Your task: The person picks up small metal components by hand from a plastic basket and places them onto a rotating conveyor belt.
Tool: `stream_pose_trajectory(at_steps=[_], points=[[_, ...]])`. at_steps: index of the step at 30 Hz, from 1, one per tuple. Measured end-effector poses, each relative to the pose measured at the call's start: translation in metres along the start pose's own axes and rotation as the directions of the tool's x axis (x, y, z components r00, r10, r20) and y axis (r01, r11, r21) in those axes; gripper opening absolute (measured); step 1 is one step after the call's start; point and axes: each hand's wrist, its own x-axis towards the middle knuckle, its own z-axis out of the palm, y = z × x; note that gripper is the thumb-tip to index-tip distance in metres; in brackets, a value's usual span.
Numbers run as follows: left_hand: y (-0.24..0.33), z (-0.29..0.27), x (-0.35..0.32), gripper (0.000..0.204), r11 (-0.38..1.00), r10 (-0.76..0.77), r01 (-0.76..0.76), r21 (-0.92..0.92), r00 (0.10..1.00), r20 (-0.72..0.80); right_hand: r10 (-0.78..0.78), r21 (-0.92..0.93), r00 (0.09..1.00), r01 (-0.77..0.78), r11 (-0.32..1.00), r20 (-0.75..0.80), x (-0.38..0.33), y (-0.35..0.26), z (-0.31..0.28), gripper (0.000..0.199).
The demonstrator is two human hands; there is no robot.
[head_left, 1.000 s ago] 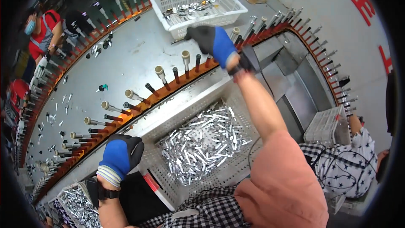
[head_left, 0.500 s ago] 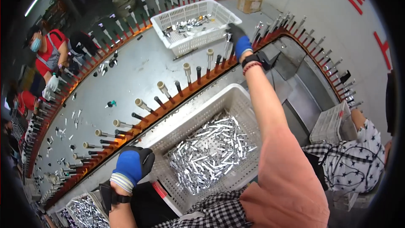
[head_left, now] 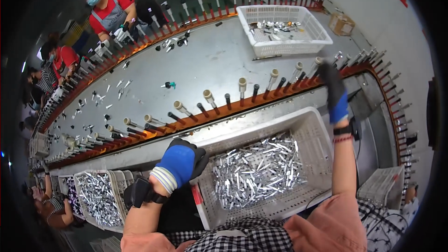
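My left hand (head_left: 181,159), in a blue glove with dark fingers, hovers by the left rim of a white perforated crate (head_left: 322,130). Its fingers are curled closed, and whatever they may hold is hidden. Inside the crate lies a heap of small silvery metal tubes (head_left: 261,170). My right hand (head_left: 335,88), gloved alike, reaches forward to the upright posts on the conveyor track (head_left: 261,102). Motion smears its fingers, so their hold cannot be made out. Beige cylindrical pieces (head_left: 242,85) and black rods (head_left: 227,99) stand along the track near it.
On the grey table beyond stands a white basket (head_left: 284,46) with loose parts. A cardboard box (head_left: 341,24) sits at its right. Co-workers (head_left: 114,14) work along the far-left track. Another crate of silvery parts (head_left: 100,200) stands at lower left.
The view has swung, so the table and crate appear farther right. My right hand has drawn back from beside the white basket to the near track. The left stays closed near the crate.
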Motion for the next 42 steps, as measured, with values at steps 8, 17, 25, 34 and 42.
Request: stream_pose_trajectory(at_steps=[8, 17, 25, 34, 42], points=[[-0.010, 0.021, 0.000, 0.029, 1.000, 0.015, -0.015, -0.003, 0.998, 0.063, 0.418, 0.222, 0.907, -0.397, 0.891, -0.054, 0.104, 0.132, -0.005, 0.044], [-0.012, 0.024, -0.010, 0.029, 1.000, 0.012, -0.012, 0.001, 0.999, -0.031, 0.500, 0.097, 0.844, -0.524, 0.846, 0.196, 0.133, 0.069, 0.042, 0.045], [-0.009, 0.019, -0.024, 0.032, 0.997, -0.059, 0.056, 0.056, 0.997, 0.053, 0.151, 0.042, 0.965, -0.164, 0.986, 0.212, -0.025, -0.104, 0.007, 0.031], [-0.017, 0.071, -0.010, 0.039, 0.998, -0.050, 0.041, 0.052, 0.982, 0.181, 0.590, -0.417, 0.795, -0.493, 0.764, 0.142, -0.142, -0.012, -0.037, 0.053], [-0.026, 0.105, 0.013, 0.034, 0.953, -0.126, 0.038, 0.302, 0.953, 0.275, 0.744, -0.446, 0.609, -0.605, 0.660, 0.275, -0.157, -0.014, -0.044, 0.061]])
